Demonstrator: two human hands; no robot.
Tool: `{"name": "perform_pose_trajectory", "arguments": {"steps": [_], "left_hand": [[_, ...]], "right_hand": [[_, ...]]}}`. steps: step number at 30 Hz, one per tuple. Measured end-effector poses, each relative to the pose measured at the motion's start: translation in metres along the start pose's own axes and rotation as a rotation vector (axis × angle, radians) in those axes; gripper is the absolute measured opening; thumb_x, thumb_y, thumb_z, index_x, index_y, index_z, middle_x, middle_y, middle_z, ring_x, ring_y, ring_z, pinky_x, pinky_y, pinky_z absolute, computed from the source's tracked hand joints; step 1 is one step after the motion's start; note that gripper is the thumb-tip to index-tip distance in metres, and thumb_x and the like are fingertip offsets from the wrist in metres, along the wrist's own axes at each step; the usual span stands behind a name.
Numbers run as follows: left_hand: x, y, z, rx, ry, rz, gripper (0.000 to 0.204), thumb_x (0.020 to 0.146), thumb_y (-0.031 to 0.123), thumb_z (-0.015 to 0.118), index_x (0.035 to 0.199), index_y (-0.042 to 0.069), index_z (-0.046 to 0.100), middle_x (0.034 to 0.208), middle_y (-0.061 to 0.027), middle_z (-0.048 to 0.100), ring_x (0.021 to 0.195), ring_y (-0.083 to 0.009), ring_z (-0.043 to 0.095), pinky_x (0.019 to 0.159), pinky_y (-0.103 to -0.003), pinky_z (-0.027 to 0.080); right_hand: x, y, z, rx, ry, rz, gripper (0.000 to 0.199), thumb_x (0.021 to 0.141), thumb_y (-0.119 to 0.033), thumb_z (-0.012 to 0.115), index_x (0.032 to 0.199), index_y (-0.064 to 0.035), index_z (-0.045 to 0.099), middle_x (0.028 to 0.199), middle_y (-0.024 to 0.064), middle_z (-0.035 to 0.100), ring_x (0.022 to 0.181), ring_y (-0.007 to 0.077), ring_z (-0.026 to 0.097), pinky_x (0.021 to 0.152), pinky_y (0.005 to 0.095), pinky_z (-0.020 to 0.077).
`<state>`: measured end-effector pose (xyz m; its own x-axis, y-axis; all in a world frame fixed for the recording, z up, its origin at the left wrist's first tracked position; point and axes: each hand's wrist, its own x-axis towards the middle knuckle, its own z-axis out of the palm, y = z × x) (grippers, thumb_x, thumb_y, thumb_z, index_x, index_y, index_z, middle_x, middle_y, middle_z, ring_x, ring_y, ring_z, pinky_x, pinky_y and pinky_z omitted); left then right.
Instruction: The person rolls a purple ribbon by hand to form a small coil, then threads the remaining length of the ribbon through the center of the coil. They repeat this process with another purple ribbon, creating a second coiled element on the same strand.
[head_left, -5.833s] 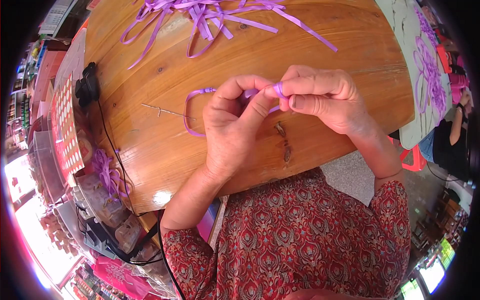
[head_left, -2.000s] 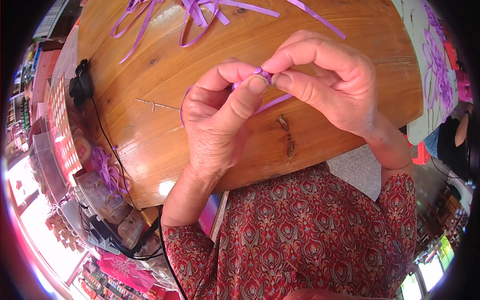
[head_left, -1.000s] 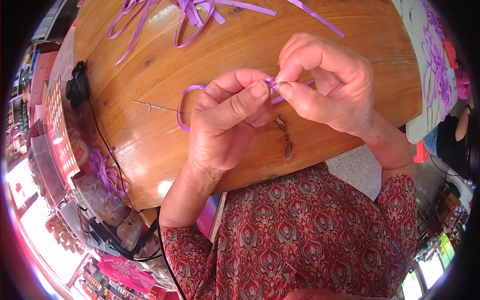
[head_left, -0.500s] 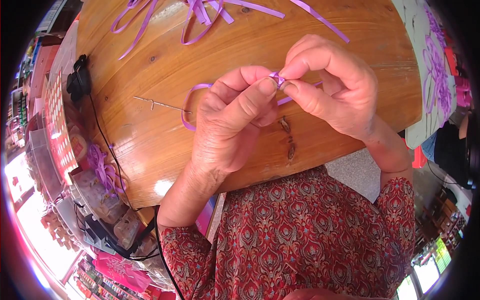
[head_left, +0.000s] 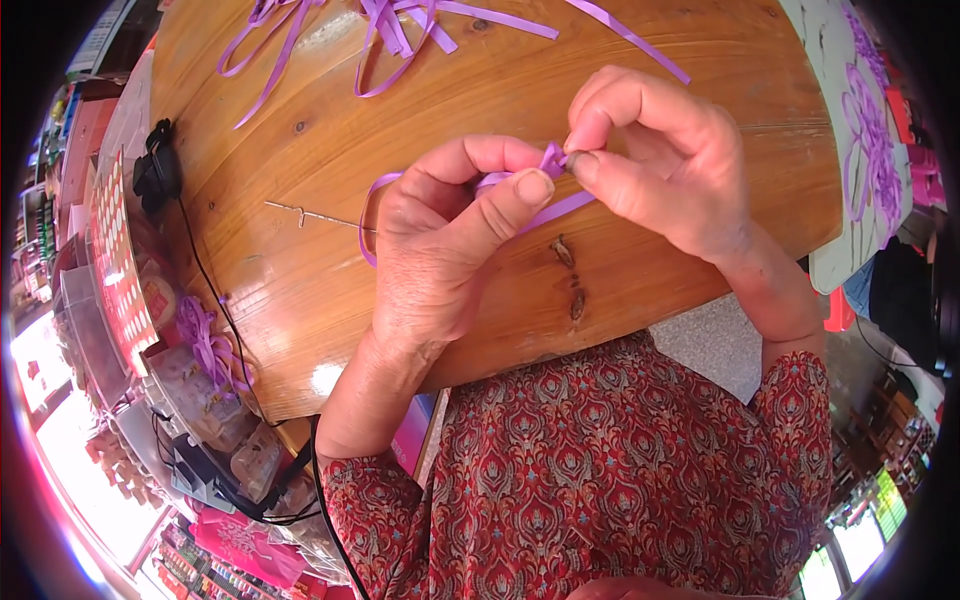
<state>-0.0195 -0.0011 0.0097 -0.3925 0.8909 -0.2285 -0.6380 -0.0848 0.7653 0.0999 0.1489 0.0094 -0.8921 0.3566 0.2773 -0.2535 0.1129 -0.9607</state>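
Observation:
My left hand and my right hand meet above a round wooden table. Both pinch one purple ribbon strip where it folds between thumbs and forefingers. A loop of this strip curves out to the left of my left hand and a short tail runs under my right thumb. A thin metal wire hook lies on the wood just left of the loop.
A pile of loose purple ribbon strips lies at the table's far edge. A black device with a cable sits at the left rim. Boxes of small goods stand below the table on the left. A purple-flowered panel stands right.
My hands have stayed together working the fold. Over the frames they shifted slightly up and right, and the ribbon loop left of my left hand reappeared after being hidden.

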Motion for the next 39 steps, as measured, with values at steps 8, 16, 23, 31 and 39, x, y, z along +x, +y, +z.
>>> {"name": "perform_pose_trajectory", "arguments": {"steps": [8,16,23,31,39], "left_hand": [[-0.001,0.003,0.002,0.150,0.080,0.015,0.017,0.080,0.000,0.068,0.097,0.000,0.064,0.090,-0.0029,0.065,0.078,-0.0050,0.057,0.069,-0.017,0.047],[-0.003,0.004,0.002,0.156,0.118,0.030,0.013,0.081,0.002,0.069,0.093,0.000,0.066,0.087,-0.0033,0.066,0.079,-0.0065,0.059,0.070,-0.018,0.047],[-0.001,-0.003,0.002,0.085,0.056,0.060,0.012,0.083,-0.001,0.064,0.095,-0.001,0.065,0.091,-0.0063,0.066,0.084,-0.0099,0.061,0.077,-0.023,0.051],[-0.002,0.004,0.004,0.581,0.094,0.222,0.007,0.085,-0.001,0.063,0.092,-0.001,0.064,0.080,0.0008,0.062,0.070,-0.0017,0.053,0.063,-0.015,0.043],[-0.003,0.012,0.000,0.558,0.234,0.205,0.004,0.084,0.001,0.065,0.087,0.002,0.064,0.072,0.0073,0.054,0.063,0.0016,0.043,0.054,-0.013,0.033]], "right_hand": [[0.002,-0.005,-0.004,0.268,0.011,0.238,0.010,0.080,0.005,0.057,0.088,-0.0005,0.057,0.087,0.0049,0.053,0.081,0.0097,0.049,0.071,0.0233,0.0400],[0.006,-0.003,-0.008,-0.267,-0.067,-0.163,0.028,0.077,0.002,0.064,0.105,0.0023,0.060,0.094,0.0093,0.058,0.085,0.0155,0.054,0.075,0.0279,0.0447],[0.007,0.002,-0.003,-0.625,-0.085,-0.482,0.043,0.065,-0.012,0.076,0.104,0.0015,0.066,0.083,0.0080,0.060,0.073,0.0206,0.056,0.064,0.0300,0.0447],[0.005,0.002,-0.008,-0.805,-0.034,-0.569,0.030,0.061,-0.007,0.076,0.088,0.0004,0.068,0.073,0.0046,0.057,0.066,0.0190,0.053,0.058,0.0299,0.0390],[0.008,-0.001,-0.012,-0.797,-0.036,-0.469,0.019,0.066,0.000,0.075,0.083,-0.0008,0.067,0.070,0.0053,0.057,0.066,0.0202,0.053,0.061,0.0304,0.0414]]}}
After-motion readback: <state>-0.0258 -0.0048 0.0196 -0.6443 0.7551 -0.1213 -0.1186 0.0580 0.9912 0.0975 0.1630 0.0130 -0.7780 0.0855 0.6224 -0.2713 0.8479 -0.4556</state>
